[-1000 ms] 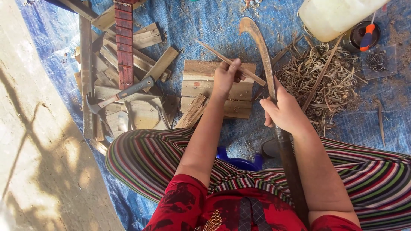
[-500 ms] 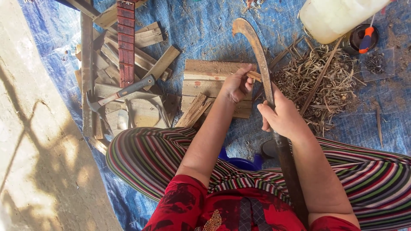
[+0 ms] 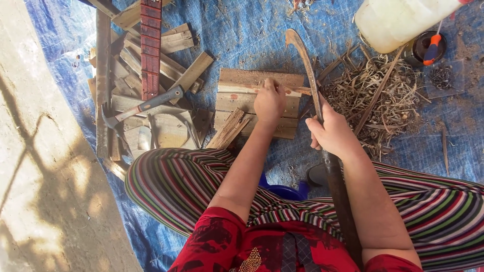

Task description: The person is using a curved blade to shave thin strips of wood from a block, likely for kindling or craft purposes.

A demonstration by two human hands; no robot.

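A thin wooden stick (image 3: pixel 297 90) is being pressed flat on the wooden block (image 3: pixel 237 103) by the left hand (image 3: pixel 268 102), its fingers clenched down over the near end of the stick. The stick lies across the top of the block, its far end poking out just past the block's right edge. The long curved blade (image 3: pixel 305 55) is held by the right hand (image 3: pixel 334 132), fingers wrapped tight round the shaft just right of the block, and the blade's edge is laid against the stick where it leaves the block.

The work looks to be well under way, as a judgement. A loose heap of pale shavings and slivers (image 3: pixel 383 95) is piled to the right of the block, so a fair amount of paring appears done already. The stick in hand seems only partly shaved; how much remains cannot be told, since most of it is hidden under the left hand.

No desk is in use here. Everything is laid on a blue tarpaulin (image 3: pixel 242 30) spread over the ground, dusted with wood crumbs. Left of the block, a jumble of split wooden offcuts (image 3: pixel 166 40) is stacked, with a hammer (image 3: pixel 143 107) resting on it and a red slatted strip (image 3: pixel 150 45) across it. Beyond the shavings, a pale plastic jug (image 3: pixel 398 20) is lying. Far left of the block, bare sunlit concrete (image 3: pixel 45 176) is crossed by shadows.
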